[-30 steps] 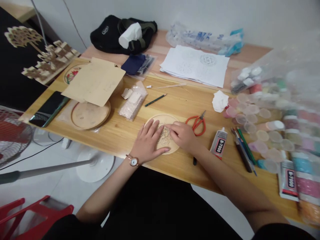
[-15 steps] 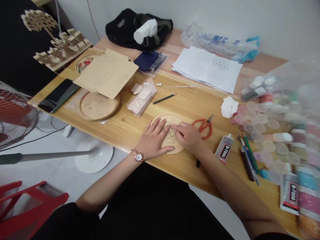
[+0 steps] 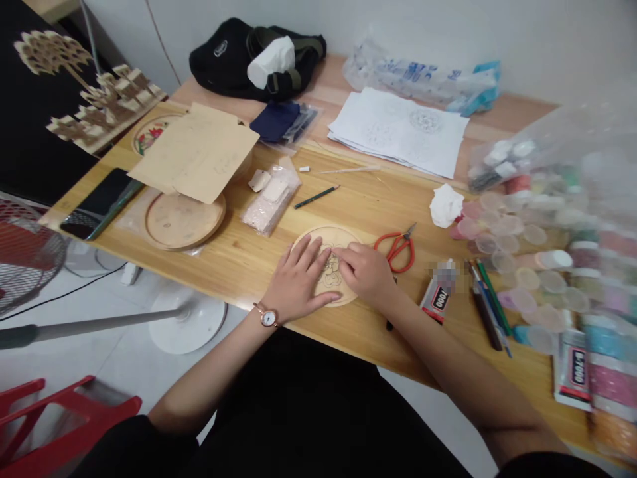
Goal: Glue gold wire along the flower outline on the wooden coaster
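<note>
A round pale wooden disc (image 3: 332, 273) with a flower outline drawn on it lies near the table's front edge. My left hand (image 3: 301, 275) rests flat across its left side, fingers spread and thumb near the lower edge. Over the right side, my right hand (image 3: 368, 272) is curled, with its index fingertip touching the drawing close to my left fingertips. Anything pinched in those fingers is hidden. Just beyond my right hand lie orange-handled scissors (image 3: 395, 252). A dark thin object (image 3: 389, 325) sits partly under my right wrist.
To the right are a glue tube (image 3: 438, 297), brushes (image 3: 490, 305) and many small jars (image 3: 552, 279). A pencil (image 3: 316, 197), paper sheets (image 3: 398, 133) and a plastic packet (image 3: 271, 199) lie behind. Leftward sit a wooden tray (image 3: 184, 222), cardboard (image 3: 196, 153) and a phone (image 3: 97, 202).
The whole view has shifted slightly, so the table's things appear a little further left. Both hands stay on the disc in nearly the same pose.
</note>
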The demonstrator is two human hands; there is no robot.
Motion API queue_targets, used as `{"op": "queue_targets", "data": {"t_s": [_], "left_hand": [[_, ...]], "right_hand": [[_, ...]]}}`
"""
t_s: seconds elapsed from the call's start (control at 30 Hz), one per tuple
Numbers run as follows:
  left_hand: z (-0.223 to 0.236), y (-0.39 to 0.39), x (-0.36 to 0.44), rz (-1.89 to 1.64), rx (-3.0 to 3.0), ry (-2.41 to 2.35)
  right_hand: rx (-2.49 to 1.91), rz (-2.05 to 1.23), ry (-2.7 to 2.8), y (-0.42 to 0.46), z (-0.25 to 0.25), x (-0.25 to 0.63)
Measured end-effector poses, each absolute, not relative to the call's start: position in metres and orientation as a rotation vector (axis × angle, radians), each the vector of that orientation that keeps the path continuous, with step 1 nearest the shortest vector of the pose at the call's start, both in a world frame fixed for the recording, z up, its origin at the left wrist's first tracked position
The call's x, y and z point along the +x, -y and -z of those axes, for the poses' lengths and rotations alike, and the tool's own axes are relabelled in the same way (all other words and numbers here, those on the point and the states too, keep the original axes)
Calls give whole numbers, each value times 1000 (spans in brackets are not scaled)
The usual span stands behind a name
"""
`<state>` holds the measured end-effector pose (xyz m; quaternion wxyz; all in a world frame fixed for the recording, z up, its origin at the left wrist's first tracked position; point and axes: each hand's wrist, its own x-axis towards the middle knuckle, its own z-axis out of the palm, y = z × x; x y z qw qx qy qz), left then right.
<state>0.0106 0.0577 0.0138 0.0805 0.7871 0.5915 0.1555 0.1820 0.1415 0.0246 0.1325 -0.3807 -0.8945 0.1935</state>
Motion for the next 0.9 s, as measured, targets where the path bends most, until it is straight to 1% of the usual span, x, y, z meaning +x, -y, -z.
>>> {"op": "queue_targets", "data": {"t_s": [0.5,0.9], "left_hand": [[-14,-58,11,-457,2357,-1775],[-14,-58,10,-479,2367,-1752]], "right_hand": [[-1128,-654,2577,-144,-28,183],[-1106,-560,2547,-141,-21,182]]}}
